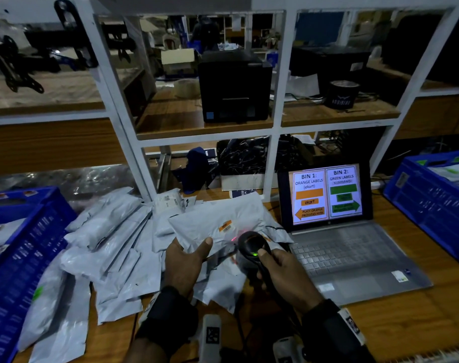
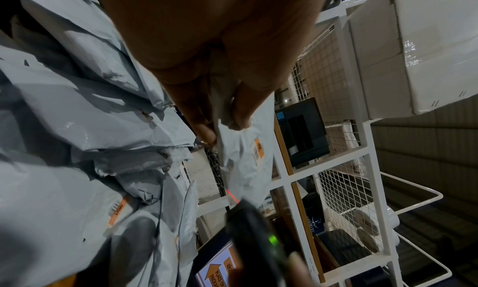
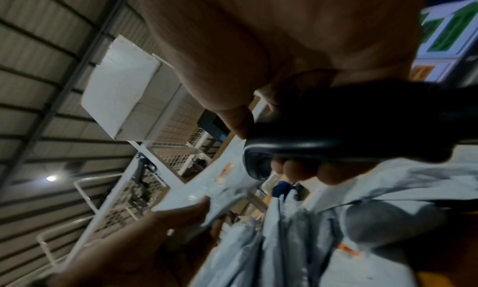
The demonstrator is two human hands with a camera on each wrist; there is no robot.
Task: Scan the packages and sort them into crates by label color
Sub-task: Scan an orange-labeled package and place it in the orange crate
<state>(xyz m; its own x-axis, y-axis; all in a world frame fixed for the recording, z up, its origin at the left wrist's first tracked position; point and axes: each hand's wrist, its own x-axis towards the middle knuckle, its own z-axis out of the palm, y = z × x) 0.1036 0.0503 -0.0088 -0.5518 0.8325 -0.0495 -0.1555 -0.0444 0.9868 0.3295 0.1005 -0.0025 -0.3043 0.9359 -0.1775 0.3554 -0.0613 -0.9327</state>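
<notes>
My left hand (image 1: 186, 258) pinches the near edge of a grey mailer package (image 1: 217, 221), thumb on top, and holds it above the pile; the left wrist view shows the pinch (image 2: 222, 126). The package carries an orange label (image 1: 225, 226) (image 2: 258, 150). My right hand (image 1: 283, 273) grips a black barcode scanner (image 1: 252, 244) (image 3: 323, 136) just right of the package; its green light is lit and a red beam falls on the package's near right corner. A heap of grey packages (image 1: 110, 244) covers the table to the left.
A blue crate (image 1: 21, 247) stands at the left and another blue crate (image 1: 430, 195) holding packages at the right. An open laptop (image 1: 341, 244) shows bin 1 orange left, bin 2 green right. White shelving (image 1: 275, 127) with a black printer (image 1: 235, 87) rises behind.
</notes>
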